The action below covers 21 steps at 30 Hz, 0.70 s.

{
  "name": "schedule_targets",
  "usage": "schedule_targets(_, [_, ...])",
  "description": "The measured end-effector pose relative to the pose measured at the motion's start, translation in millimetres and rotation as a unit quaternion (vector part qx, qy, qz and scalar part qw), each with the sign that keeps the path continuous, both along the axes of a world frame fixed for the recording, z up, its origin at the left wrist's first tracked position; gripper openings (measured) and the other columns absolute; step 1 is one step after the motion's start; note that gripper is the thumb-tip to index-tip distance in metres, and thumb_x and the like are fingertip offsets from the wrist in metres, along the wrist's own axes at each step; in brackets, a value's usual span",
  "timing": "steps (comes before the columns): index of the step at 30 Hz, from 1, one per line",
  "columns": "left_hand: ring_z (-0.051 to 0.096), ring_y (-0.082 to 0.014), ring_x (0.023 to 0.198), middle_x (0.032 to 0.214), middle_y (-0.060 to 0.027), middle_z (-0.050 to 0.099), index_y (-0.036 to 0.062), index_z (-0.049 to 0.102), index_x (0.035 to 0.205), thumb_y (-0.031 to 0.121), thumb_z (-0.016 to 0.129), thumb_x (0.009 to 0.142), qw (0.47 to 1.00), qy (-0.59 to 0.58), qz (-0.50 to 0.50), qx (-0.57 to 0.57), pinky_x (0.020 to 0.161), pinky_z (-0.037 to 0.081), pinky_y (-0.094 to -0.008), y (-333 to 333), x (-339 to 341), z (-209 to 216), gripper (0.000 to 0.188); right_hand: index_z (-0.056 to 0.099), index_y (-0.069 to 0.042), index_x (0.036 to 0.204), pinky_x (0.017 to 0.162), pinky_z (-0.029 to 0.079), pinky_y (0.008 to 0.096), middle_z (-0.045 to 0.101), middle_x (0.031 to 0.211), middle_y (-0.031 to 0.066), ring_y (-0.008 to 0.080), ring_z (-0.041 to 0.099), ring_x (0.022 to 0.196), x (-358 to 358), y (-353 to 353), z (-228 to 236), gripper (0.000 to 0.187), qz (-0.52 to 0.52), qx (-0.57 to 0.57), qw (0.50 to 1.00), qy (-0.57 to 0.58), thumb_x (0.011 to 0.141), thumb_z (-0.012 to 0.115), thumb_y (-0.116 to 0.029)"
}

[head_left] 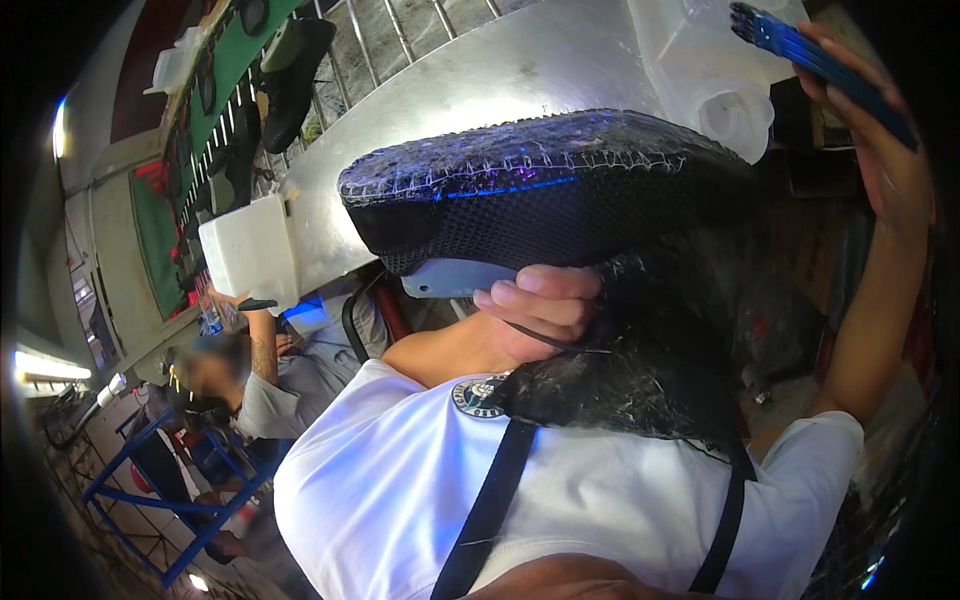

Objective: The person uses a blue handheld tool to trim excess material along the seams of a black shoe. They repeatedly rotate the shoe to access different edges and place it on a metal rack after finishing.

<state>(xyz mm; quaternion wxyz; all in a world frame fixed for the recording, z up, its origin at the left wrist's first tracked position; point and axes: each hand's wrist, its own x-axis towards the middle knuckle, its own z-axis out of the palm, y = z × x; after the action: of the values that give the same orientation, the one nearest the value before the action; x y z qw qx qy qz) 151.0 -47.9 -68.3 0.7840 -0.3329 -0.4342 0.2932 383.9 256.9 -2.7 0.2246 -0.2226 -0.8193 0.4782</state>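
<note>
Close in front of me, my left hand grips a black mesh shoe upper stretched on a pale blue last, fingers wrapped round the last. The underside faces up and shows a rough grey surface with white stitching along its edge; blue-violet light falls on it. Out at the upper right, my right hand is closed around a blue brush, its dark end pointing left, apart from the shoe. A thin dark cord hangs by my left fingers.
A metal tabletop lies beyond the shoe, with a translucent plastic container at its right and a white tub at its left. Shoes lie on a rack and green belt. Another person works at the left, near a blue metal frame.
</note>
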Motion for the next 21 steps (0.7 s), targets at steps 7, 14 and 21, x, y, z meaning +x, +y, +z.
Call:
schedule_targets(7, [0.068, -0.0218, 0.057, 0.074, -0.0172, 0.065, -0.0081, 0.059, 0.082, -0.005, 0.055, 0.089, 0.999, 0.028, 0.007, 0.023, 0.045, 0.052, -0.0226, 4, -11, -1, 0.009, 0.049, 0.006, 0.133, 0.092, 0.054, 0.0286, 0.067, 0.111, 0.0171, 0.0219, 0.067, 0.104, 5, -24, 7, 0.042, -0.055, -0.111, 0.992, 0.027, 0.097, 0.055, -0.013])
schedule_targets(14, [0.068, -0.0239, 0.056, 0.074, -0.0198, 0.064, -0.0112, 0.058, 0.080, -0.009, 0.055, 0.086, 0.998, 0.012, 0.058, -0.017, 0.046, 0.056, -0.0234, 6, -18, 8, 0.006, 0.051, 0.008, 0.130, 0.085, 0.058, 0.0296, 0.066, 0.110, 0.0190, 0.0224, 0.068, 0.097, 23, -47, -15, 0.037, -0.177, -0.134, 0.973, 0.061, 0.098, 0.053, -0.010])
schedule_targets(21, [0.062, -0.0183, 0.047, 0.069, -0.0166, 0.059, -0.0069, 0.053, 0.078, -0.006, 0.049, 0.090, 0.996, 0.006, 0.087, -0.013, 0.041, 0.053, -0.0191, 7, -21, 6, 0.013, 0.050, 0.010, 0.130, 0.084, 0.058, 0.0287, 0.064, 0.114, 0.0186, 0.0230, 0.068, 0.097, 47, -48, -50, 0.037, -0.193, -0.196, 0.954, 0.121, 0.099, 0.051, -0.010])
